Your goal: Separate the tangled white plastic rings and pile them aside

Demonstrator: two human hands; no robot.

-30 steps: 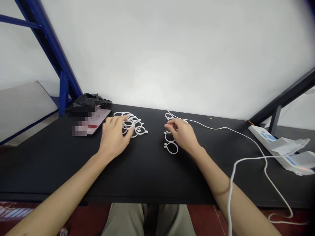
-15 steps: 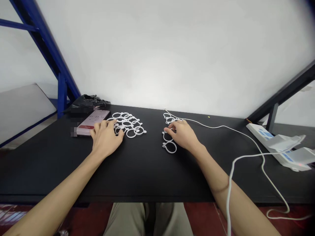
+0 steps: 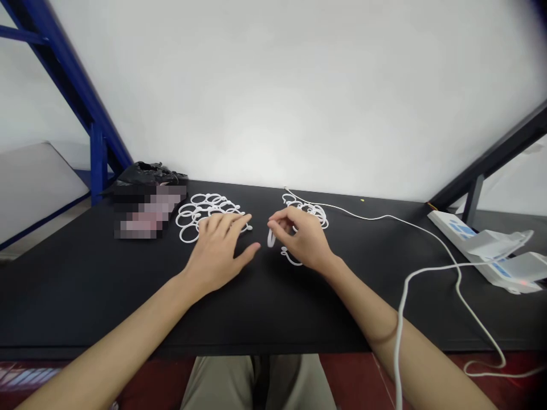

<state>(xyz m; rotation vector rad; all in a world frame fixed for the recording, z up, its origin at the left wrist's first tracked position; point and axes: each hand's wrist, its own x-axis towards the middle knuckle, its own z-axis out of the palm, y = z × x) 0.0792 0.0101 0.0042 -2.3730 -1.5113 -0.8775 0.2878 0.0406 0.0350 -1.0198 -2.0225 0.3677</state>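
Just now, a white ring [image 3: 270,238] hangs from the right hand [image 3: 304,236], thumb and fingers pinching its upper end. It shows nearly edge-on, long axis close to upright, lower end pointing down at the table [image 3: 256,310]; where its knob faces cannot be told. The left hand [image 3: 216,245] holds its fingers spread, thumb out toward the ring, over the near side of the left pile [image 3: 209,208]. The right pile [image 3: 315,210] lies beyond the right hand. Blue marks on the device [image 3: 482,247] are too small to read; the pink thing [image 3: 149,221] is pixelated. Black tabletop separates both piles and stretches from the hands to the front edge.
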